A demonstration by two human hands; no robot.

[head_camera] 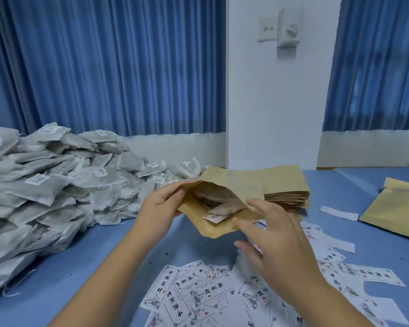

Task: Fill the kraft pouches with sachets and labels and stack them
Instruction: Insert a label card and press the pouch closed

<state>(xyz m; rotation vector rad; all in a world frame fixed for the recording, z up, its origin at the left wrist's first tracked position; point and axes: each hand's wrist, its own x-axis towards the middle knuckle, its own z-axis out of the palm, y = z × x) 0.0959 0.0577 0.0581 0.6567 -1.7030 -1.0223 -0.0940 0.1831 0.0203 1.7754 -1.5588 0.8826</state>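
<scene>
An open kraft pouch (234, 180) is held up over the middle of the table, its mouth facing me. My left hand (162, 204) grips the left edge of the mouth. Grey sachets (220, 197) lie inside, and a printed label (214, 217) sticks out at the lower lip. My right hand (276, 241) hovers just right of the mouth with spread fingers, its thumb touching the pouch's upper right rim, holding nothing. A flat stack of empty kraft pouches (287, 195) lies right behind the held one.
A big heap of grey sachets (45, 192) covers the table's left side. Loose printed labels (198, 293) are scattered on the blue table near me. More kraft pouches (397, 213) lie at the right edge. A white pillar (276, 102) and blue curtains stand behind.
</scene>
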